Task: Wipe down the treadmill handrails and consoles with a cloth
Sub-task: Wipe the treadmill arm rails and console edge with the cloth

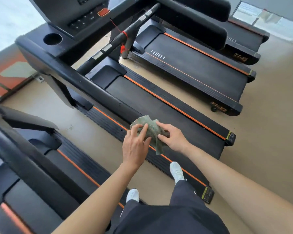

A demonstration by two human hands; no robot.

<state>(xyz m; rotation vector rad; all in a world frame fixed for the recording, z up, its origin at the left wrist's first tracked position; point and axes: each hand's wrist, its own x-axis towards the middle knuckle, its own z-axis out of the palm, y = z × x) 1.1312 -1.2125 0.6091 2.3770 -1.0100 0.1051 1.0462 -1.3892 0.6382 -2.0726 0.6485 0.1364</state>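
Note:
A crumpled grey-green cloth lies over the near end of a black treadmill handrail. My left hand holds its left side with the fingers curled on the fabric. My right hand pinches its right side, and a loose corner hangs down between the two hands. The handrail runs up and left to the console, which has a round cup holder, dark buttons and a red stop button. A cross grip bar carries a red safety cord.
Several black treadmills with orange stripes stand side by side on a tan floor. One belt lies just beyond my hands, another handrail at the left. My white shoes stand in the gap between two decks.

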